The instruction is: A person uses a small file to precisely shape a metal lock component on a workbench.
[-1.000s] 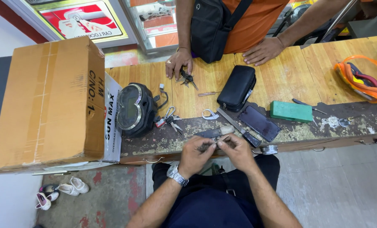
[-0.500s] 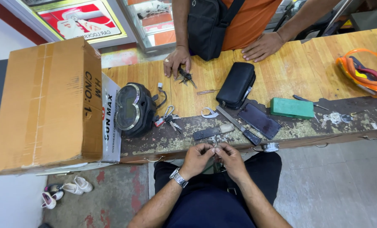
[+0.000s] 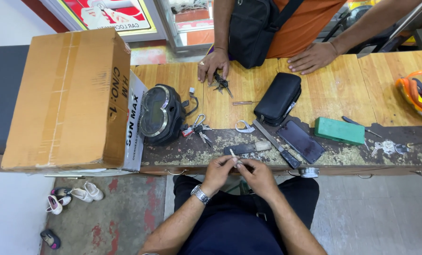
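Note:
My left hand (image 3: 219, 173) and my right hand (image 3: 257, 174) meet just below the worn front edge of the wooden counter (image 3: 353, 85), above my lap. Both pinch a small pale metal piece (image 3: 235, 160) between the fingertips; it is too small to name. A wristwatch sits on my left wrist. Right above the hands on the counter lie a dark flat tool (image 3: 246, 148), a long thin file (image 3: 277, 144) and a black phone (image 3: 300, 141).
A big cardboard box (image 3: 67, 101) fills the counter's left end, a black instrument cluster (image 3: 160, 114) and a key bunch (image 3: 198, 128) beside it. Further right: black pouch (image 3: 278, 97), green block (image 3: 339, 130), orange goggles (image 3: 419, 94). Across the counter another person's hand (image 3: 213, 66) rests on keys.
My two hands have drawn back slightly from the counter's edge toward my lap, still working the small piece. The view has shifted a little; the other person's hands stay put.

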